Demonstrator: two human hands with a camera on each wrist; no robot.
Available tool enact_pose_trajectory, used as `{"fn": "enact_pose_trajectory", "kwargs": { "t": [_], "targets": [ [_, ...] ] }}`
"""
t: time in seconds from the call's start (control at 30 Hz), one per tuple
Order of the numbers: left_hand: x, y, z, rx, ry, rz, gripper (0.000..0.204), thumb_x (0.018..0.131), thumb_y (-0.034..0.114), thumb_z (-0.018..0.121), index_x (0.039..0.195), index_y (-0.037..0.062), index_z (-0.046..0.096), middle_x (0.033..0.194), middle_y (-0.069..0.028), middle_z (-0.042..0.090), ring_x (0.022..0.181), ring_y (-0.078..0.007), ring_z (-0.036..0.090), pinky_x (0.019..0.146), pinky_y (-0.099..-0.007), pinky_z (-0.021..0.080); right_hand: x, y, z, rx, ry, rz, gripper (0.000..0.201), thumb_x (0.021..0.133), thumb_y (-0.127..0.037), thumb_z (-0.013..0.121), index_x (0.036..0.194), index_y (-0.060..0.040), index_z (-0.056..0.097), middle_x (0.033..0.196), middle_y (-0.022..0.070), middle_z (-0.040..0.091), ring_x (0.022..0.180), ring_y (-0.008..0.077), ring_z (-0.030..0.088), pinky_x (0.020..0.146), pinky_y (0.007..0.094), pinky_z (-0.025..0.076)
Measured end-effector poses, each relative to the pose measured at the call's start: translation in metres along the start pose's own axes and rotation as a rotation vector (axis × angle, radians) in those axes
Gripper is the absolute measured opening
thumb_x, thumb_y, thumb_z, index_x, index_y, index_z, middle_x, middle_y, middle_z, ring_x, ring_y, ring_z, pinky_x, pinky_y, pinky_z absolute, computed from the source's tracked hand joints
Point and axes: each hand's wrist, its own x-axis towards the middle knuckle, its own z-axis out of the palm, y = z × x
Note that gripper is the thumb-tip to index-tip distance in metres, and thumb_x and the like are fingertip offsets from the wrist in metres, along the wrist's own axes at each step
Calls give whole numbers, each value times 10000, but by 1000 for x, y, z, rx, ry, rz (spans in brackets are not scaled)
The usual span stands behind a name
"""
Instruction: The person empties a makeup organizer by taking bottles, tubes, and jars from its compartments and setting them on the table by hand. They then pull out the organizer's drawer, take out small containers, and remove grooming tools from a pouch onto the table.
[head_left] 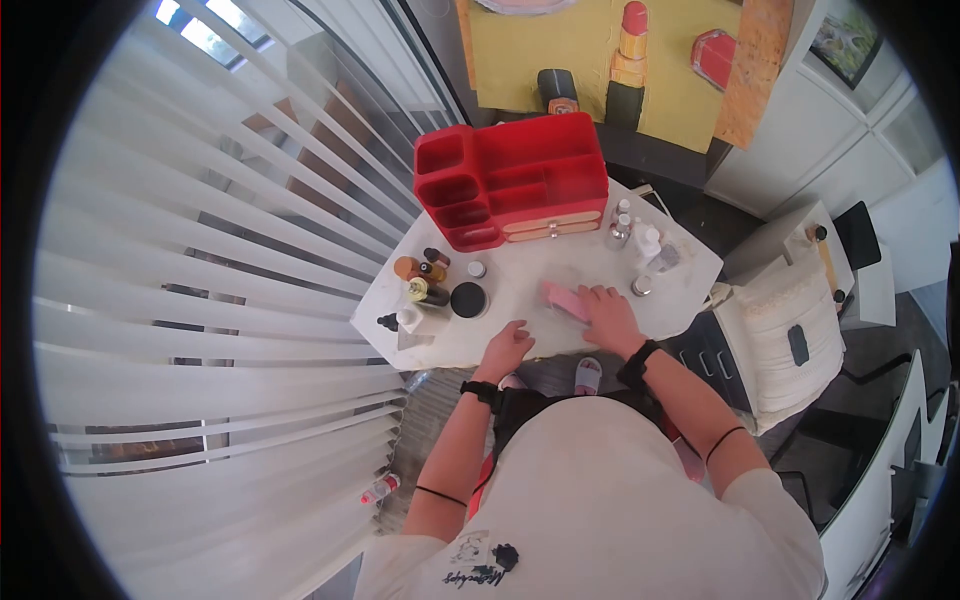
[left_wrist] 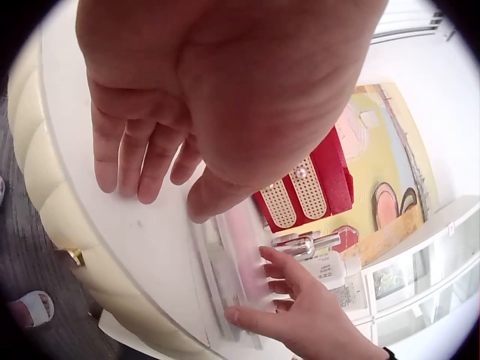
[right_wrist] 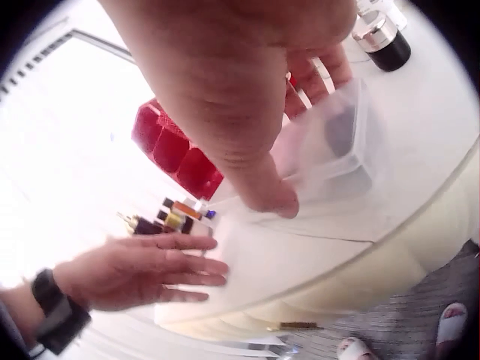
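Note:
My right hand (head_left: 612, 318) grips a clear, pinkish plastic box (head_left: 565, 300) on the white table (head_left: 530, 335). In the right wrist view the thumb lies along the near wall of the box (right_wrist: 345, 169), while the other fingers reach over its far side. Something pink and a dark patch show through the plastic. My left hand (head_left: 507, 348) hovers by the front edge of the table, holding nothing. Its fingers (left_wrist: 150, 161) are extended and relaxed in the left wrist view, with the thumb close to one end of the box (left_wrist: 241, 251).
A red compartment organizer (head_left: 545, 175) stands at the back. On the left are several small bottles (head_left: 428, 292) and a black-lidded round jar (head_left: 468, 299). More bottles (head_left: 648, 242) stand on the right. Blinds (head_left: 250, 290) hang close along the left side.

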Motion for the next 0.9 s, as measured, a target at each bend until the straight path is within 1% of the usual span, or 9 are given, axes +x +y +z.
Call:
{"fn": "enact_pose_trajectory", "kwargs": {
  "t": [0.03, 0.1, 0.13, 0.2, 0.3, 0.63, 0.73, 0.8, 0.9],
  "targets": [
    [2, -4, 1, -2, 0, 0, 587, 967, 247, 717, 1481, 38, 526, 1267, -175, 720, 1171, -279, 701, 970, -378, 565, 3, 0, 4, -2, -1, 0, 889, 660, -249, 883, 1455, -73, 525, 1323, 161, 602, 1204, 375, 609, 961, 454, 536],
    [7, -7, -1, -296, -109, -84, 574, 991, 236, 699, 1495, 28, 519, 1264, -139, 714, 1195, -252, 685, 971, -373, 562, 10, 1, 8, 444, -39, 148, 923, 725, -258, 874, 1531, -60, 470, 1247, 162, 652, 1137, 362, 655, 959, 435, 542],
    [9, -7, -3, -295, -111, -79, 574, 991, 236, 699, 1495, 28, 519, 1264, -139, 714, 1195, -252, 685, 971, -373, 562, 13, 1, 11, 442, -34, 148, 923, 725, -258, 874, 1531, -60, 470, 1247, 162, 652, 1137, 362, 655, 959, 435, 542],
    [10, -5, -5, -554, -180, -155, 582, 1013, 244, 686, 1509, 7, 492, 1307, -120, 685, 1238, -228, 656, 1021, -366, 543, 15, 0, 18, 803, -202, 287, 926, 798, -305, 857, 1576, -53, 423, 1200, 163, 677, 1076, 302, 681, 942, 393, 547],
    [17, 2, -5, -714, -233, -182, 641, 1018, 275, 697, 1536, -8, 447, 1356, -130, 656, 1264, -221, 641, 1073, -363, 518, 12, -8, 24, 927, -228, 315, 931, 814, -381, 844, 1570, -39, 423, 1176, 153, 710, 1072, 262, 689, 932, 378, 543],
    [40, 1, 20, -1153, -412, -131, 562, 1038, 270, 669, 1496, 20, 461, 1397, -120, 625, 1276, -258, 633, 1108, -413, 501, -1, -23, 0, 977, -377, 381, 853, 871, -387, 813, 1586, -125, 429, 1302, 183, 640, 1118, 253, 663, 929, 372, 549],
    [39, 2, 27, -1165, -376, -134, 579, 1026, 241, 674, 1520, 46, 442, 1389, -110, 630, 1251, -259, 648, 1102, -431, 503, 1, -22, 0, 823, -340, 259, 847, 863, -427, 793, 1571, -125, 441, 1318, 198, 644, 1121, 279, 673, 935, 381, 550],
    [37, 2, 31, -1171, -319, -121, 646, 1001, 232, 702, 1548, 66, 403, 1383, -103, 633, 1228, -257, 661, 1085, -443, 512, 4, -27, -3, 649, -280, 207, 845, 841, -461, 737, 1529, -59, 455, 1175, 219, 730, 1069, 374, 720, 943, 432, 558],
    [36, 4, 35, -1164, -273, -110, 733, 972, 243, 740, 1573, 75, 355, 1371, -102, 637, 1205, -255, 670, 1054, -446, 524, 11, -36, -9, 491, -257, 178, 745, 839, -455, 697, 1421, -18, 538, 1083, 232, 753, 1015, 409, 730, 922, 469, 568]
  ]
}}
